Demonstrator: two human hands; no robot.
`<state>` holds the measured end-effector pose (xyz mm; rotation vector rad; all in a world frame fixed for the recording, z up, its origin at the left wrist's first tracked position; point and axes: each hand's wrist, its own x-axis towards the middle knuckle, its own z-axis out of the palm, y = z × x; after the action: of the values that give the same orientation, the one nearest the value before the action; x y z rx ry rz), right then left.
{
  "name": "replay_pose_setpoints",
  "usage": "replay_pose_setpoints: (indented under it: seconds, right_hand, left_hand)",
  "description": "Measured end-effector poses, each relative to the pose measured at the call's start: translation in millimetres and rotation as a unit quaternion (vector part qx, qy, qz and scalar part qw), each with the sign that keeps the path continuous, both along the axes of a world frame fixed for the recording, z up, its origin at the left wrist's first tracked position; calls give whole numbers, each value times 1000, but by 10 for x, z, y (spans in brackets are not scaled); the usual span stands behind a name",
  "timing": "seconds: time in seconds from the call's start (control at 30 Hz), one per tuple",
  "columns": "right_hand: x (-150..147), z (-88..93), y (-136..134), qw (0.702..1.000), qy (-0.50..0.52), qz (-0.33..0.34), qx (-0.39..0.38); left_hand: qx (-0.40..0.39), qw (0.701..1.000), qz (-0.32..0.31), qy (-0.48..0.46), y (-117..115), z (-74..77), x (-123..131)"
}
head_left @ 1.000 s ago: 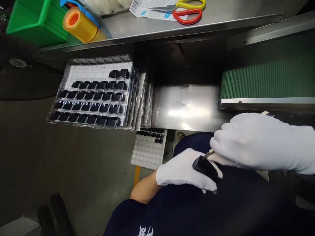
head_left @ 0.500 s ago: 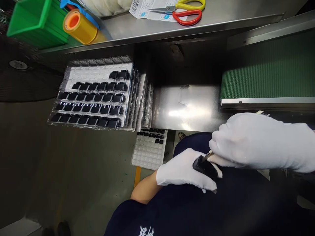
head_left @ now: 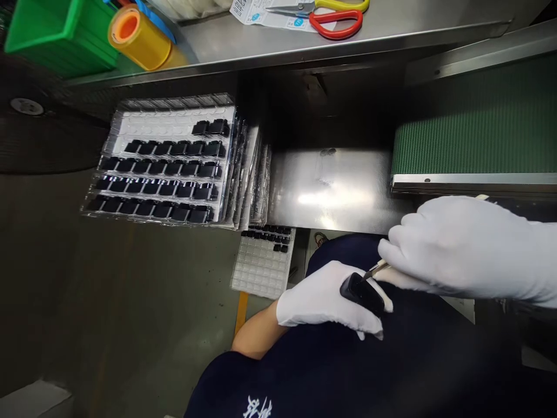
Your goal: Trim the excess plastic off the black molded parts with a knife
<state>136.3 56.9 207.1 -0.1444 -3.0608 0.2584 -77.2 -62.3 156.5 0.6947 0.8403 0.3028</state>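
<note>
My left hand [head_left: 322, 297], in a white glove, is closed around a small black plastic part [head_left: 368, 295] in front of my body. The part looks smooth and has rounded edges; my fingers cover some of it. In my gloved right hand [head_left: 448, 247] is a slim craft knife [head_left: 372, 270] with a pale handle and a thin metal blade. Its blade tip touches the upper edge of the black part. Most of the handle is hidden in my fist, with its far end showing behind the knuckles.
Left of the steel surface [head_left: 331, 194], clear trays [head_left: 143, 125] with rows of black parts are stacked. A lower tray [head_left: 261, 264] lies beneath. A green conveyor belt [head_left: 478, 122] runs at right. The shelf carries scissors [head_left: 337, 23], yellow tape [head_left: 139, 40] and a green bin [head_left: 61, 40].
My right hand has shifted slightly right, showing more of the knife's blade end. The left hand keeps hold of the black part. The whole view has moved a little.
</note>
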Motion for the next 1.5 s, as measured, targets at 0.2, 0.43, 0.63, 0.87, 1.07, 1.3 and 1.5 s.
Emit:
replay_pose_setpoints:
  seconds: [0.2,0.43,0.63,0.87,1.07,1.3,1.5]
  right_hand:
    - [-93,-19,-71,998,-17,24,59]
    - [-89,-23,-76,997,-46,31,50]
    - [-94,17,-52,997,-64,39,34]
    - [-108,33,-28,997,-58,30,39]
    - [-139,41,-32,995,-54,39,70]
    - [-137,38,-26,995,-60,36,64]
    - [-148,48,-20,994,-79,42,70]
  left_hand:
    - [-58,998,7,-9,33,58,45]
    - [-76,997,12,-11,44,70,56]
    - [-74,997,13,-8,31,56,50]
    - [-73,997,4,-4,22,42,34]
    - [-75,997,15,-20,26,45,50]
    - [-77,997,19,-18,25,56,51]
    - [-83,996,15,-21,38,43,52]
